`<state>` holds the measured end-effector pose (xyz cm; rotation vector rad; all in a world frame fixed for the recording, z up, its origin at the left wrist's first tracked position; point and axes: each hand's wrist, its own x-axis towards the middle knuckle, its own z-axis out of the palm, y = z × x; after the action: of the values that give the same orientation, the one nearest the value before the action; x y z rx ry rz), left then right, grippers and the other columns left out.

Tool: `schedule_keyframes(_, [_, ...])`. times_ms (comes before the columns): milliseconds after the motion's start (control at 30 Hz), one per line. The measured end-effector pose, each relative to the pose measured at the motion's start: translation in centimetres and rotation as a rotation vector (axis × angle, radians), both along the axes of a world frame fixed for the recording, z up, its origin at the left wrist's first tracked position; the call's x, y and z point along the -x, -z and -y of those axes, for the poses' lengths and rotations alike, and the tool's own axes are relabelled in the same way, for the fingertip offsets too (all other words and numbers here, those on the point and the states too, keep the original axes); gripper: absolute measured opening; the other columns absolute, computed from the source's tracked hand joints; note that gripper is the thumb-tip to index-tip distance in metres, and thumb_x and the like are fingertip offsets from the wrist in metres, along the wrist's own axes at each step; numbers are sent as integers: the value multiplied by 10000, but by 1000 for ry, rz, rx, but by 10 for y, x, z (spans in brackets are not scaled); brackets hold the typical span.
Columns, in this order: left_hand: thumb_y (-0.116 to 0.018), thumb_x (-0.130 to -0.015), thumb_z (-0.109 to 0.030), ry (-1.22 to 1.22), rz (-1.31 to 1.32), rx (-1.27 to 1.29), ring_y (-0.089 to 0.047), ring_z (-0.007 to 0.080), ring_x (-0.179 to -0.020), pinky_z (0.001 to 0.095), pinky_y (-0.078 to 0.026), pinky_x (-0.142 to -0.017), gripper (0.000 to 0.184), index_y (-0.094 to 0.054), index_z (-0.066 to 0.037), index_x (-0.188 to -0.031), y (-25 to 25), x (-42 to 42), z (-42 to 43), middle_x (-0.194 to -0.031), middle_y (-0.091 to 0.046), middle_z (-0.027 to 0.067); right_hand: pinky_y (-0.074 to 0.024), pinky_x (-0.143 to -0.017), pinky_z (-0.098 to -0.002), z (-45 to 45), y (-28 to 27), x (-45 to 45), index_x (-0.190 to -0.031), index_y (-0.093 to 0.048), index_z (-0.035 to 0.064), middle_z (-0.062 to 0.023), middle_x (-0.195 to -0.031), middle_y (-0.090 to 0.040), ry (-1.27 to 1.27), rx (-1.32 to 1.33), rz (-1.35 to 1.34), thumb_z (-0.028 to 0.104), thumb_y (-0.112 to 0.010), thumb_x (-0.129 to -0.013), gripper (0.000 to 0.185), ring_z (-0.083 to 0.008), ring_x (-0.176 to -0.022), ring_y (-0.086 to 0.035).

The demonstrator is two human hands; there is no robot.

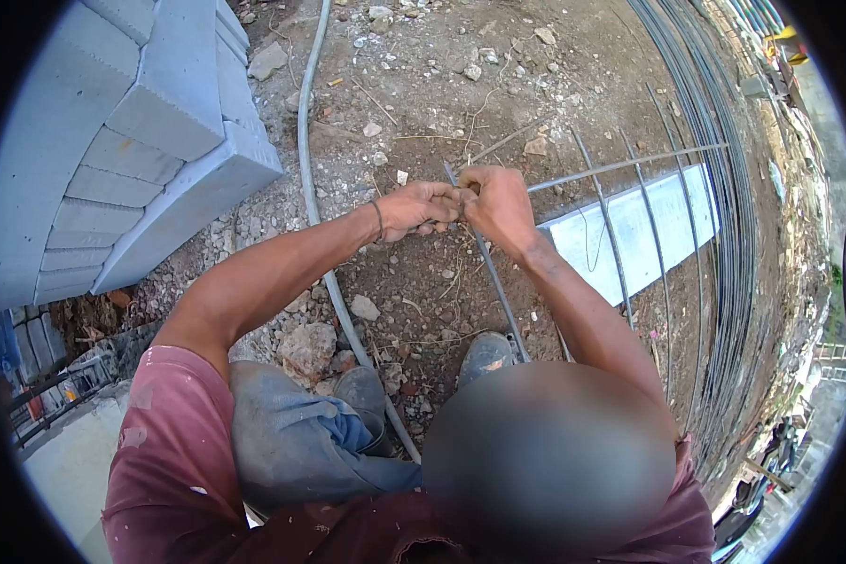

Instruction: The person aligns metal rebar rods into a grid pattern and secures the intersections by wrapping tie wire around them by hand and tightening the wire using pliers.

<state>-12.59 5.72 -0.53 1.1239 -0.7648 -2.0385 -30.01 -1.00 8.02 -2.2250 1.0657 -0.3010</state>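
My left hand [417,210] and my right hand [496,204] meet over the crossing of two steel bars, fingertips pinched together. Whatever is between the fingers is too small or hidden to make out. A steel rod [498,291] runs from under my hands toward my boot. From my right hand a long crossbar [620,169] reaches off to the right, across several thinner rods [653,230]. Beneath those rods lies a pale grey block [634,235], with a thin bent wire [587,235] over its left part.
Stacked grey blocks [179,94] stand at the upper left. A grey hose [307,150] winds along the ground to the left of my hands. Long rods [738,216] lie bundled at the right. Stones, including a large rock [307,350], litter the soil near my boots [486,357].
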Motion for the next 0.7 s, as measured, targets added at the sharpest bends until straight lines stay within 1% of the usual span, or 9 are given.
schedule_keyframes(200, [-697,-999,-190,-28,186,4,-539,52,-604,199,-362,-445,206,-614,-60,-1137,-8,11,1,-933,-666,12,-529,-681,-429,19,4,-1,-810,-717,-13,-187,-751,-698,121,-56,22,101,-739,-845,121,-318,-671,-686])
schedule_keyframes(333, [-702,-1001,-239,-39,189,-38,-489,49,-547,196,-347,-430,234,-619,-47,-1106,0,11,5,-953,-679,32,-547,-710,-465,20,2,1,-776,-704,8,-187,-707,-690,62,76,33,120,-743,-840,136,-346,-702,-699])
schedule_keyframes(433, [-716,-991,-285,-44,226,-40,-474,46,-544,197,-343,-424,283,-624,-40,-1099,-7,13,4,-964,-684,52,-544,-702,-466,10,-6,17,-824,-703,8,-180,-740,-702,132,-95,71,150,-733,-881,156,-343,-722,-705])
schedule_keyframes(500, [-727,-982,-320,-44,302,-66,-468,45,-541,197,-341,-424,321,-628,-42,-1110,-16,14,4,-966,-676,52,-540,-741,-484,4,-10,42,-937,-702,2,-190,-819,-717,243,-242,-227,154,-711,-906,155,-366,-817,-713])
schedule_keyframes(533, [-727,-982,-320,-46,300,-63,-468,45,-541,197,-341,-424,321,-628,-42,-1110,-16,13,6,-966,-676,52,-540,-741,-484,-1,12,55,-937,-702,2,-190,-819,-717,241,-238,-229,154,-711,-906,155,-366,-817,-713])
schedule_keyframes(567, [-730,-981,-315,-54,278,-67,-464,46,-539,198,-337,-421,321,-626,-42,-1112,-15,13,6,-953,-664,43,-540,-766,-494,-7,52,70,-966,-701,17,-190,-854,-720,12,56,-100,155,-682,-922,147,-373,-861,-708])
schedule_keyframes(600, [-733,-979,-311,-61,255,-76,-460,47,-536,199,-333,-419,321,-625,-41,-1115,-14,14,4,-940,-652,33,-541,-792,-503,-14,59,73,-996,-700,31,-191,-890,-724,-220,342,31,157,-652,-938,146,-381,-905,-703])
schedule_keyframes(633, [-729,-983,-306,-59,216,-74,-456,47,-540,202,-321,-416,311,-625,-48,-1120,-12,14,5,-912,-622,12,-541,-792,-503,-15,66,77,-996,-700,31,-191,-890,-724,-221,332,24,157,-652,-938,146,-381,-905,-703])
schedule_keyframes(700, [-721,-989,-309,-56,194,-82,-452,47,-541,203,-316,-418,309,-624,-51,-1127,-12,15,4,-908,-609,5,-550,-832,-512,-13,69,77,-1048,-696,68,-185,-904,-725,-286,-124,-200,143,-608,-939,159,-382,-928,-696])
